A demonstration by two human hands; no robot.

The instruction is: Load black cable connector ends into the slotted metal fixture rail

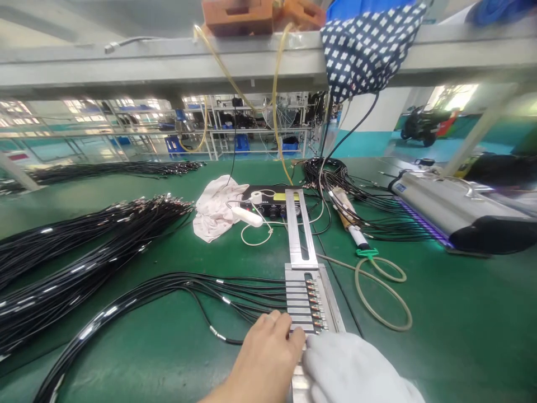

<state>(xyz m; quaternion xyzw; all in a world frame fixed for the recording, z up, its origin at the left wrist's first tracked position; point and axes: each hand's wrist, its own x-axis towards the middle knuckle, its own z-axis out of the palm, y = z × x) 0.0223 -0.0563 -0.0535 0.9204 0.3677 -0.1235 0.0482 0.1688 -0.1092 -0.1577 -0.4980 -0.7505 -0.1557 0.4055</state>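
My bare left hand [268, 352] is closed on a black cable [226, 340] over the lower part of a slotted metal fixture [298, 320]. My right hand [352, 364], in a white glove, meets it from the right, fingers curled at the fixture's edge; whatever they pinch is hidden. Above my hands, several black cables [251, 291] lie side by side in the fixture's grooves. Their metal connector ends [315, 305] line up along its right side. To the left, these cables curve away as a loose bundle. A slotted metal bar [298, 224] extends from the fixture's far end.
Big black cable bundles [96, 252] cover the left of the green table [453, 313]. Behind the fixture are a black control box [268, 210] and a pinkish cloth [218, 207]. A syringe dispenser [356, 235] and a lamp unit with purple light [461, 207] lie right.
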